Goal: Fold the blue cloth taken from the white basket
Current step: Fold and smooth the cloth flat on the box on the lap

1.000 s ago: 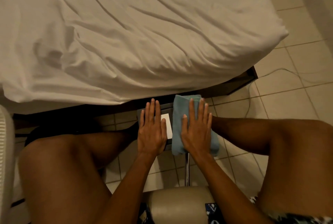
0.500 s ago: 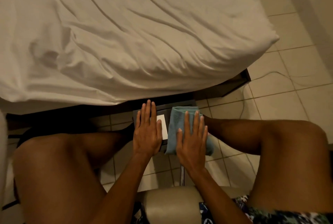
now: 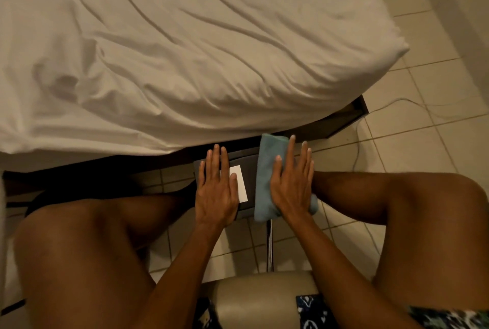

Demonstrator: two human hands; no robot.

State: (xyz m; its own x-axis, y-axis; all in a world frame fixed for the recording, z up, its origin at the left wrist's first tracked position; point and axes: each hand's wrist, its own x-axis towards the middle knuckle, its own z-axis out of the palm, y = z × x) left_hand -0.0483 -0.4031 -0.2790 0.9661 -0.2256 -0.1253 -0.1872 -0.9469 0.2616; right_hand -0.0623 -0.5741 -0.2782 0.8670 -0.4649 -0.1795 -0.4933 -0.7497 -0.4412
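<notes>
The blue cloth [image 3: 267, 167] lies folded into a narrow strip on the right half of a small dark stool top [image 3: 250, 167] between my knees. My right hand [image 3: 292, 183] rests flat on the cloth, palm down, fingers spread and pointing toward the bed. My left hand [image 3: 215, 185] lies flat on the stool's left half, fingers straight, partly covering a white card [image 3: 240, 183]. Neither hand grips anything. The white basket is mostly out of view.
A bed with a wrinkled white sheet [image 3: 185, 45] fills the upper view, its dark frame [image 3: 344, 122] just beyond the stool. My bare knees flank the stool. A thin cable [image 3: 397, 102] runs over the tiled floor at right. A padded seat edge [image 3: 264, 294] is below.
My right hand slid back along the cloth, then forward again, staying flat on it. The left hand stayed flat on the stool. The camera shifted slightly.
</notes>
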